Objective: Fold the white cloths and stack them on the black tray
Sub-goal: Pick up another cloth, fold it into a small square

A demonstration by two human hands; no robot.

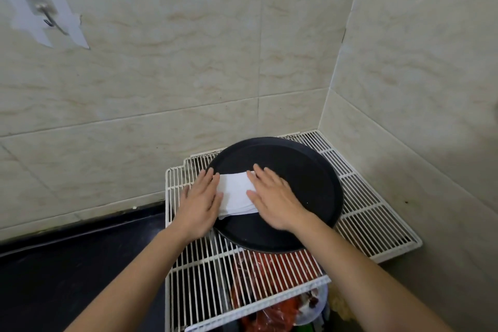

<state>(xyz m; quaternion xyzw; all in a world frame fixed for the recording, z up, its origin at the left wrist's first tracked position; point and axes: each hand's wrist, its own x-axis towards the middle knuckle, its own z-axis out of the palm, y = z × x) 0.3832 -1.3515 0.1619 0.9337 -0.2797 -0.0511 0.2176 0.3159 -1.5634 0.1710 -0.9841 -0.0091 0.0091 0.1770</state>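
Left hand (199, 203), fingers straight and flat, palm down on the left edge of the folded white cloth (236, 195). Right hand (273, 198), likewise flat with fingers spread, presses the cloth's right side. Cloth lies on the black tray (312, 178), which rests on a white wire rack (363, 213).

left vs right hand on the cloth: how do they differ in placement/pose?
The left hand straddles the left rim of the black tray, partly over the wire rack; the right hand lies fully over the tray. The left hand covers the left edge of the white cloth, the right hand its right edge. Shared: both palm-down, fingers straight, flat on the cloth.
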